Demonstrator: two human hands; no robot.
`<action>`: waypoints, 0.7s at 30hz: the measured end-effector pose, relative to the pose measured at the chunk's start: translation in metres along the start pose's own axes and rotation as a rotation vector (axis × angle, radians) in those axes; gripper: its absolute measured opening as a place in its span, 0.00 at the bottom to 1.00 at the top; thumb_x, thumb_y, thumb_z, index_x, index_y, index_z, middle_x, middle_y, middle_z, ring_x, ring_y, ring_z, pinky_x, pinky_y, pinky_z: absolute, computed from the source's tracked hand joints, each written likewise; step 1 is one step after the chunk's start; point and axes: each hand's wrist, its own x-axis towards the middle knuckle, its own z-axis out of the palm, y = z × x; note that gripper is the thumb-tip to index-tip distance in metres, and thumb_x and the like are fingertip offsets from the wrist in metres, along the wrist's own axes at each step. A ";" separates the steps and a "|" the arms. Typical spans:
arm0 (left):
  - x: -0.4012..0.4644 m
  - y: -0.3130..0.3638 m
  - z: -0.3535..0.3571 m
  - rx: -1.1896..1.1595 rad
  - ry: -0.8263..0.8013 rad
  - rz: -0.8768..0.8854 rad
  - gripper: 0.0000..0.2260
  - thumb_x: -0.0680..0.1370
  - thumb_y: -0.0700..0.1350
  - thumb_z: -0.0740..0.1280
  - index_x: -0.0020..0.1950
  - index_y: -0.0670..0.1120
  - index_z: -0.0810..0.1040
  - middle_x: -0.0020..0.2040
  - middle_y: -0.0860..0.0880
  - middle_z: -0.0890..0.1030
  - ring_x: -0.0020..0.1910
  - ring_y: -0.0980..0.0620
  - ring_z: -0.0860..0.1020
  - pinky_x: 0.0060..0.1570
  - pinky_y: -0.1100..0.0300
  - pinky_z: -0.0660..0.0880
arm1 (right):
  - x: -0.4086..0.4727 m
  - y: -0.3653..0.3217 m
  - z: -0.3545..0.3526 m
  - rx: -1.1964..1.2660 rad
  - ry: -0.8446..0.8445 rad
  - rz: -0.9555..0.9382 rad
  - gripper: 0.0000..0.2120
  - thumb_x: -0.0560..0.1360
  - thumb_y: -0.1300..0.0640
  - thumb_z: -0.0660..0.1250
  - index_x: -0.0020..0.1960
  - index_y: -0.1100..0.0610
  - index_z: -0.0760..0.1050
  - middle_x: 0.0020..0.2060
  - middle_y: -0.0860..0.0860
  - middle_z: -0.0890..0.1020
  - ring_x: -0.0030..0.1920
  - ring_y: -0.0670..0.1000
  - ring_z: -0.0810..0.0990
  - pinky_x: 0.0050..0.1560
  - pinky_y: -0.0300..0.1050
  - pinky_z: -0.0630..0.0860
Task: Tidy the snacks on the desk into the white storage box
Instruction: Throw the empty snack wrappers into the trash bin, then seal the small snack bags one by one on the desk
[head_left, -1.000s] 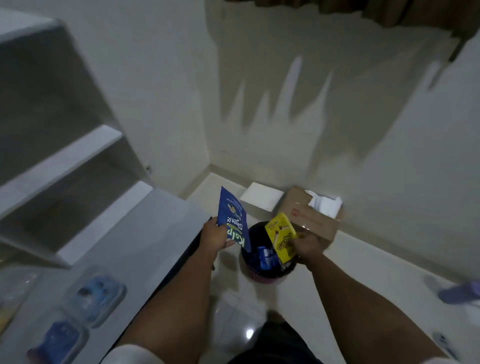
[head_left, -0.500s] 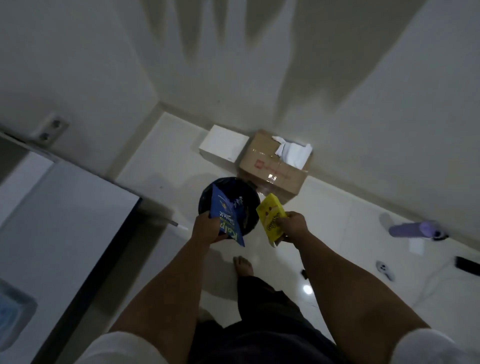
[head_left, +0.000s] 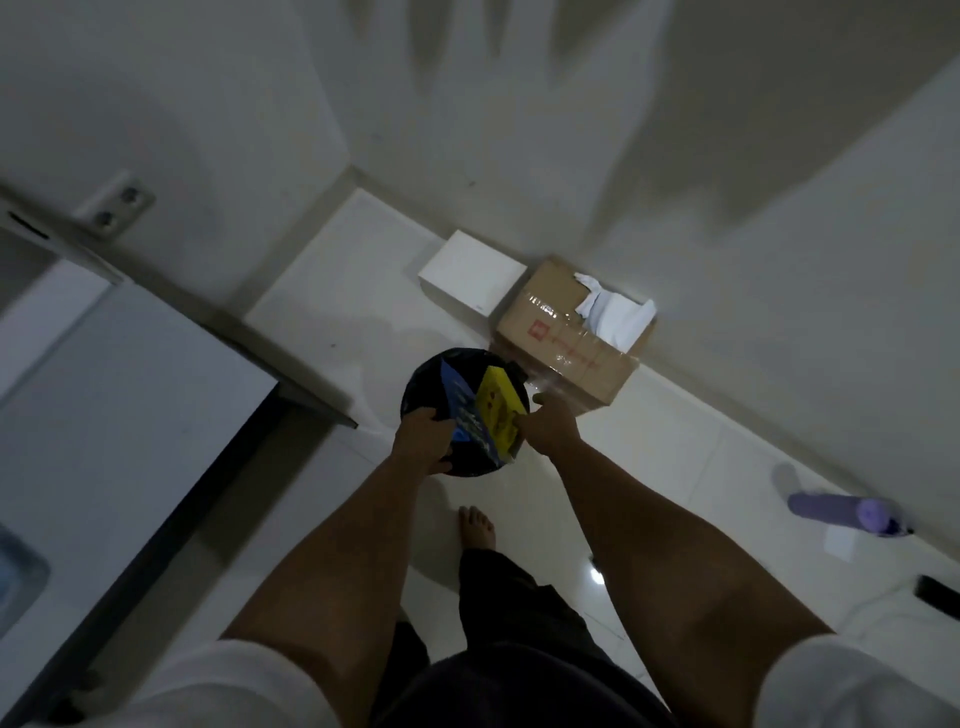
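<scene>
Our left hand (head_left: 422, 439) grips the blue packet (head_left: 464, 415), our right hand (head_left: 553, 428) pinches the yellow packet (head_left: 496, 405), both above the black bin (head_left: 421, 384) on the floor.

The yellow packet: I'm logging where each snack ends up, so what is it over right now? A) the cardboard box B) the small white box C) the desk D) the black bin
D: the right hand holds the yellow packet over the black bin.

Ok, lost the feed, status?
Left hand holds blue packet, right hand yellow packet. Both over black bin. Nothing blocking.
</scene>
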 end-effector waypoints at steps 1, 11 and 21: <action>-0.002 -0.001 -0.004 -0.001 0.003 -0.010 0.25 0.81 0.45 0.68 0.77 0.46 0.67 0.67 0.38 0.76 0.60 0.38 0.80 0.55 0.43 0.81 | -0.002 -0.001 0.000 -0.026 0.005 -0.012 0.25 0.78 0.59 0.69 0.72 0.67 0.70 0.68 0.61 0.76 0.67 0.61 0.76 0.64 0.49 0.73; -0.067 -0.040 -0.086 -0.034 0.151 0.140 0.13 0.78 0.49 0.71 0.59 0.45 0.78 0.61 0.37 0.80 0.49 0.42 0.80 0.50 0.45 0.81 | -0.060 -0.013 0.041 -0.277 -0.028 -0.202 0.17 0.76 0.56 0.68 0.62 0.63 0.79 0.56 0.59 0.83 0.58 0.60 0.82 0.58 0.51 0.79; -0.197 -0.203 -0.284 -0.054 0.436 0.267 0.13 0.79 0.48 0.68 0.61 0.44 0.83 0.63 0.45 0.82 0.62 0.46 0.79 0.61 0.59 0.73 | -0.185 -0.043 0.222 -0.536 -0.091 -0.529 0.15 0.78 0.58 0.70 0.62 0.63 0.79 0.47 0.61 0.85 0.53 0.62 0.83 0.55 0.49 0.76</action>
